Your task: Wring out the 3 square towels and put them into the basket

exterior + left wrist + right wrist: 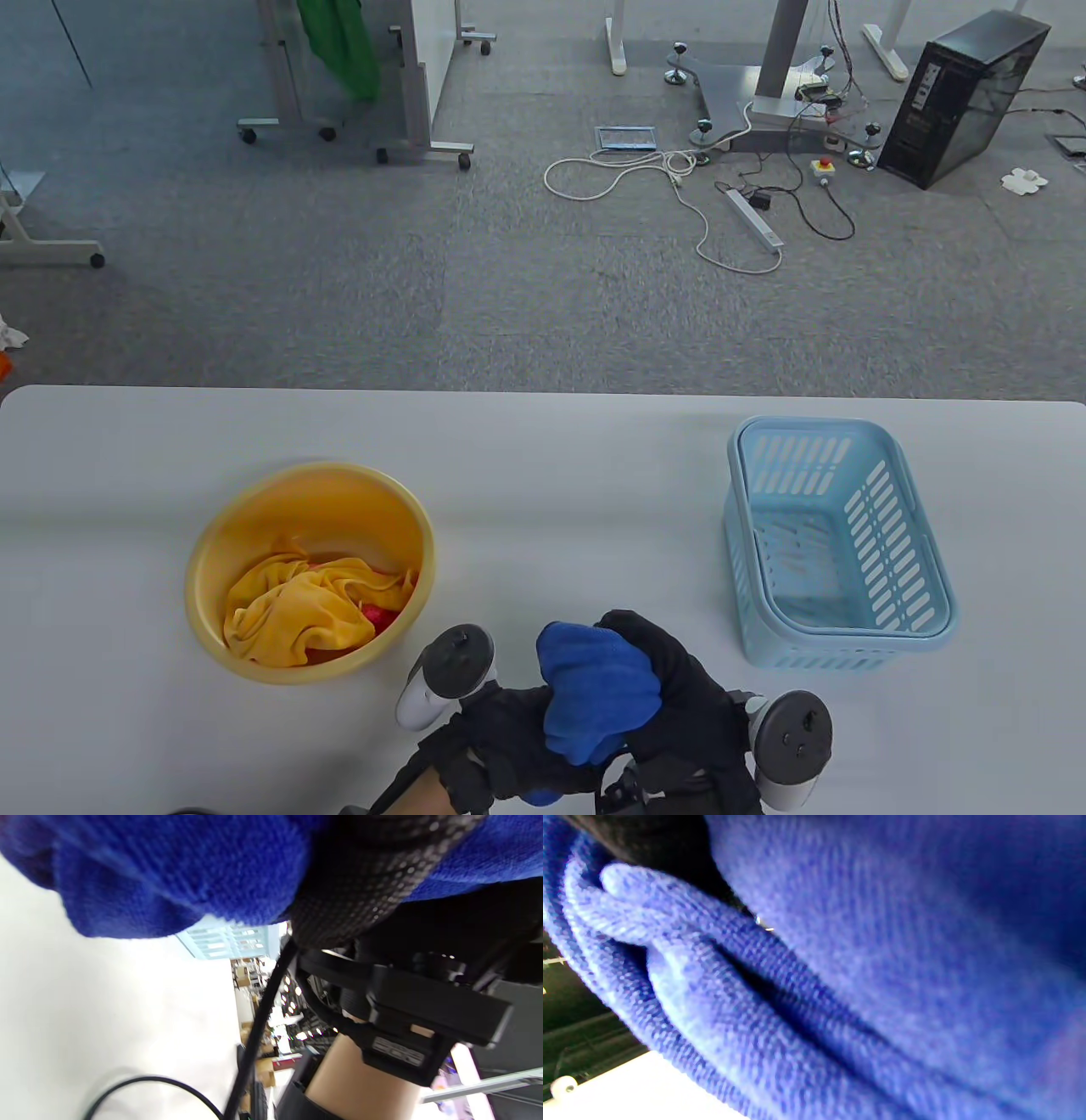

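Observation:
A bunched blue towel [598, 692] is held between both gloved hands above the table's front edge, between the bowl and the basket. My left hand [501, 739] grips its lower left part and my right hand [679, 679] wraps over its right side. Blue cloth [169, 870] fills the top of the left wrist view, and the same towel [840, 984] covers almost the whole right wrist view. A yellow towel [305, 607] lies crumpled in the yellow bowl [254, 526], with a bit of red towel [377, 615] showing under it. The light blue basket [899, 628] stands at the right with nothing in it.
The white table [543, 475] carries the bowl at the left and the basket at the right. Beyond its far edge lies grey carpet with cables [679, 182], desk legs and a black computer case [967, 98].

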A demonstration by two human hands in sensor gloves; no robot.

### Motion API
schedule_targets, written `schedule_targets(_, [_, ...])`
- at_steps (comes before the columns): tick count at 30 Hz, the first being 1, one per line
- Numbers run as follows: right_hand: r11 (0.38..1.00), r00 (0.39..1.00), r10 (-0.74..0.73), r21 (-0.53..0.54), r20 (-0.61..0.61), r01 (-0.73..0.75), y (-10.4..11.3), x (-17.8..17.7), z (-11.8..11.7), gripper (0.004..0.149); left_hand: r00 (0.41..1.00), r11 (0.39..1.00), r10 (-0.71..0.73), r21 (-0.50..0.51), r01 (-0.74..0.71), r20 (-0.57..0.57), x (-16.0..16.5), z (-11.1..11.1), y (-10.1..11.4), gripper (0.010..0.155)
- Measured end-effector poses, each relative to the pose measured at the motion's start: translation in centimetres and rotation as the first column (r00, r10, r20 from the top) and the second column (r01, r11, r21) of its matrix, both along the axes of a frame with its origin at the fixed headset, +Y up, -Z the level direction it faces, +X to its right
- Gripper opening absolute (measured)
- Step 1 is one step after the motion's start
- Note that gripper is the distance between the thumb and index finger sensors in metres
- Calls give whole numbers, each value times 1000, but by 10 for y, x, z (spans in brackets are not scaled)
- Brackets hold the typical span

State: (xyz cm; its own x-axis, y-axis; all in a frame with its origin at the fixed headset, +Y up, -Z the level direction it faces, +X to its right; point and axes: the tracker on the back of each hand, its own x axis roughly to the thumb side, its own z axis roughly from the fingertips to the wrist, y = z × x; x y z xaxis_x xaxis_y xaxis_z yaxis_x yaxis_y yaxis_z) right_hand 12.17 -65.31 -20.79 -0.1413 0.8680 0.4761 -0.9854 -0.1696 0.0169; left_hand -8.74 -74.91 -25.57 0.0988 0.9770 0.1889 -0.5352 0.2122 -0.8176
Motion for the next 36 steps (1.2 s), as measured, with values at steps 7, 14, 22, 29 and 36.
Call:
schedule_targets(7, [999, 996, 25, -23, 84, -23, 1, 6, 3, 52, 986, 996, 0, 87, 14, -165, -14, -5, -3, 60])
schedule_targets(14, [998, 990, 35, -50, 139, -28, 2, 14, 4, 54, 936, 986, 113, 156, -63, -334, -31, -10, 1, 52])
schedule_targets(22, [992, 988, -3, -123, 157, 23, -2, 15, 4, 55, 875, 967, 216, 219, -130, -434, -44, -11, 7, 52])
schedule_targets(29, [983, 989, -23, -177, 149, 49, -9, 14, 1, 57, 822, 944, 329, 195, -268, -465, -50, -10, 12, 52])
schedule_targets(36, [978, 994, -5, -209, 109, 28, -14, 6, -3, 60, 763, 901, 423, 133, -414, -488, -53, -10, 17, 54])
